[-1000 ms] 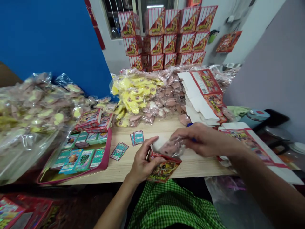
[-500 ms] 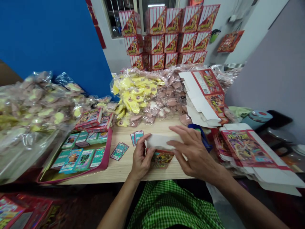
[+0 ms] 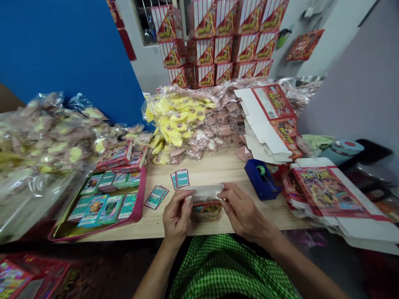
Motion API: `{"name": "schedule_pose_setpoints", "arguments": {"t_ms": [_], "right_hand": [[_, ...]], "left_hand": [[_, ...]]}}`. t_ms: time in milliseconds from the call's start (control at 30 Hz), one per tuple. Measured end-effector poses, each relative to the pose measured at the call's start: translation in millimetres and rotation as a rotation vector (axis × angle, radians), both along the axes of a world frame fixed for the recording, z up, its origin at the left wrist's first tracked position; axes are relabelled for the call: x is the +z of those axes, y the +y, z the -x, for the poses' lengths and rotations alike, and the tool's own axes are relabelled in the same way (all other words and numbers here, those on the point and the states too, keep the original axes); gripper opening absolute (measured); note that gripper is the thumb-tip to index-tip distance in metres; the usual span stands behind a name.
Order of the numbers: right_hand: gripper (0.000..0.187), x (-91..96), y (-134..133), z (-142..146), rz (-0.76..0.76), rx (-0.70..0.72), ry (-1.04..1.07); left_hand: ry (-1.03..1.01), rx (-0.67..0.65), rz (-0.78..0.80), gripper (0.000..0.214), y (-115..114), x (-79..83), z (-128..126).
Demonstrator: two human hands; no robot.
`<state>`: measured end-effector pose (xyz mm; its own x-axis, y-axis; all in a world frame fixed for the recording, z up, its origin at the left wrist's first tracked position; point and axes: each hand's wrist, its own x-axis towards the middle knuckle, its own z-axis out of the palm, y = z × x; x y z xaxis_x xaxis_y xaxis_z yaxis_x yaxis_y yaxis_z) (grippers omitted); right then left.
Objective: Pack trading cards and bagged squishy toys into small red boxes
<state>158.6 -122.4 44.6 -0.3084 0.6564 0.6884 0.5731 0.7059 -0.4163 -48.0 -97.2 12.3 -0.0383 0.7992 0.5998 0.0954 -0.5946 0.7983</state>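
Item: small red printed box [image 3: 206, 209] | held between the closed fingertips of left hand [image 3: 176, 215] and right hand [image 3: 243, 212] | long axis left-right, fingertip to fingertip | white flap [image 3: 204, 192] open, pointing away | blue tape dispenser [image 3: 262, 183] beyond right fingers

Blue tape dispenser [image 3: 262, 179] on wooden table [image 3: 218, 166], right of centre. Red tray [image 3: 139, 195] at left, loaded with teal card packs [image 3: 102, 205]; two red boxes [image 3: 116, 154] stacked at its far end. Loose teal cards [image 3: 156, 196] just beside tray. Bagged yellow toys [image 3: 174, 116] and pink toys [image 3: 221, 128] heaped along back. Flat box blanks [image 3: 271, 120] piled back right, printed cartons [image 3: 324, 191] nearer, overhanging table edge. Red display boxes [image 3: 218, 45] stacked high by wall. Big clear bag [image 3: 40, 137] of mixed toys far left, before blue panel [image 3: 62, 50].
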Motion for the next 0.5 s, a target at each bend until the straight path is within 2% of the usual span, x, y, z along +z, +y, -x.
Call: {"name": "schedule_pose_setpoints", "arguments": {"t_ms": [67,100,200,267,400,500], "right_hand": [[0.041,1.7,-1,-1,0.036,-0.015,0.063],[0.044,2.3,-2,-2,0.049,-0.013,0.083],[0.038,4.5,-6,-3,0.034,0.033,0.029],[0.033,7.6,-8,-5,0.022,0.052,-0.027],[0.029,16.0,-13,-6,0.094,0.113,-0.05],[0.023,21.5,-15,-5,0.182,0.135,-0.073]], "left_hand": [[-0.099,-0.018,0.091,0.031,-5,-0.3,2],[-0.122,-0.046,0.114,0.029,-6,-1.1,3],[-0.111,-0.17,0.064,0.014,-7,-3.2,5],[-0.123,-0.211,0.023,0.018,-6,-2.9,5],[-0.162,-0.179,0.054,0.02,-7,2.0,2],[-0.188,-0.151,0.096,0.034,-12,3.8,-1]]}}
